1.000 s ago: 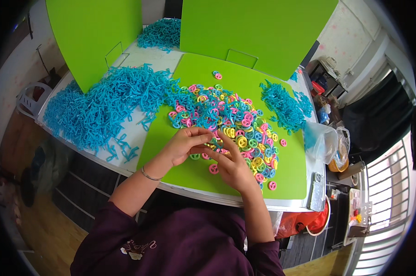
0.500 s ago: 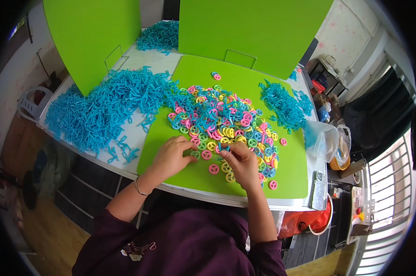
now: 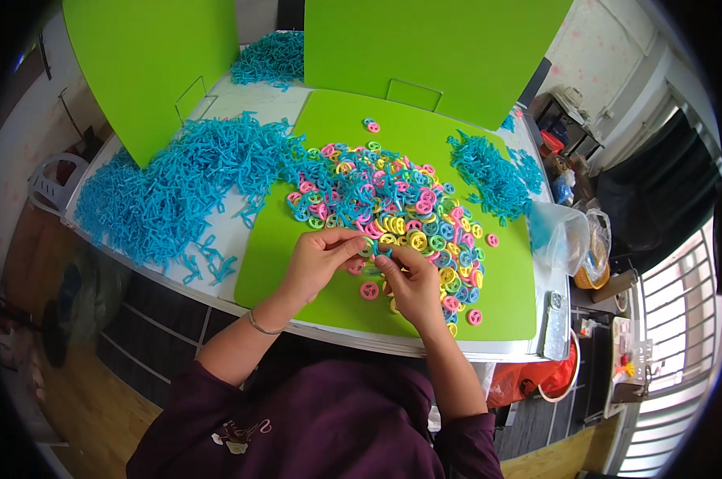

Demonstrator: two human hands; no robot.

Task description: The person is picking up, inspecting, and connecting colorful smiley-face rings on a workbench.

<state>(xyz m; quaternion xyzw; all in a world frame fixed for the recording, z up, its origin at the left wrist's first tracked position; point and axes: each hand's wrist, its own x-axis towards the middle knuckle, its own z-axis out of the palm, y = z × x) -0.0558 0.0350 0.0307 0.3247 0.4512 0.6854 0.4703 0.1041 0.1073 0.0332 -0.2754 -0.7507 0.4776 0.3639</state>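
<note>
Close together over the near side of the green board (image 3: 329,319), my two hands meet at their fingertips. My left hand (image 3: 319,257) pinches a small green spoked wheel (image 3: 367,247). Between the thumb and fingers of my right hand (image 3: 413,279) is a small blue plastic clip (image 3: 382,252), touching or nearly touching the wheel. Just beyond them spreads a heap of pink, yellow, green and blue wheels (image 3: 417,238), with blue clips mixed in on top. A single pink wheel (image 3: 369,290) lies below my hands.
A large mound of blue clips (image 3: 193,184) covers the table's left side. Another pile of clips (image 3: 488,176) sits at the right. Upright green panels (image 3: 433,56) stand behind. A phone (image 3: 555,326) and a clear plastic bag (image 3: 556,235) lie along the right edge.
My left hand has moved right and lifted the green wheel from the board. It now meets the blue clip in my right hand, which has shifted only slightly.
</note>
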